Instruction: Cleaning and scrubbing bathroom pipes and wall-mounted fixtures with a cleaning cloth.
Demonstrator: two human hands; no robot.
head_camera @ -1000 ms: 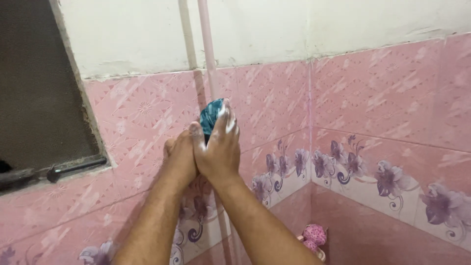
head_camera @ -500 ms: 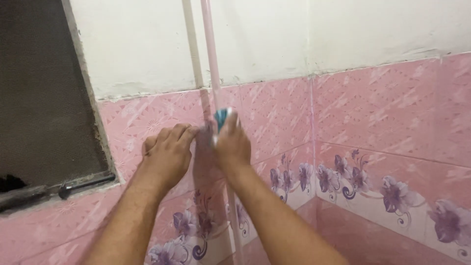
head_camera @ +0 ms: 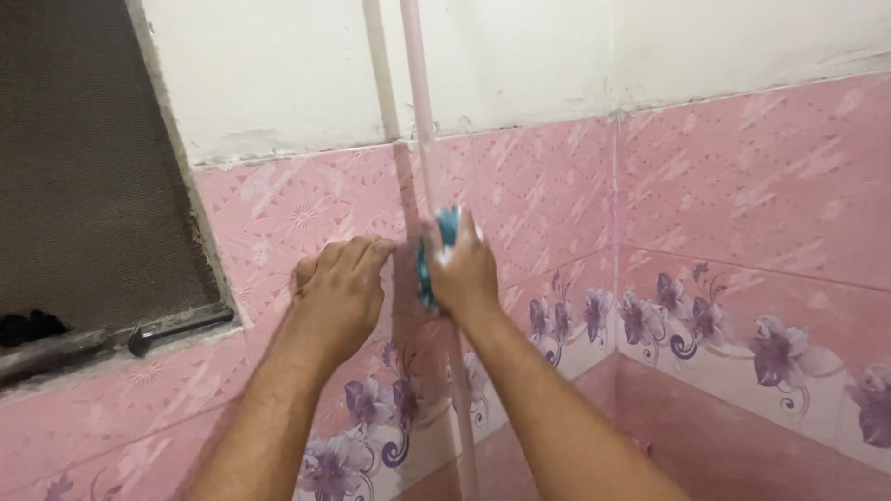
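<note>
Right hand (head_camera: 461,269) fingers clamped on a teal scrubbing cloth (head_camera: 436,252) pressed against the thin pink vertical pipe (head_camera: 419,111), left hand (head_camera: 342,286) just left of the pipe, fingers curled together against pink patterned wall tiles (head_camera: 278,209), dark mesh window (head_camera: 88,167) further left.

No packages, labels, signs or screens anywhere I can see here.

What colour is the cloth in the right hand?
Teal cloth, foamy, gripped by the right hand; head view.
</note>
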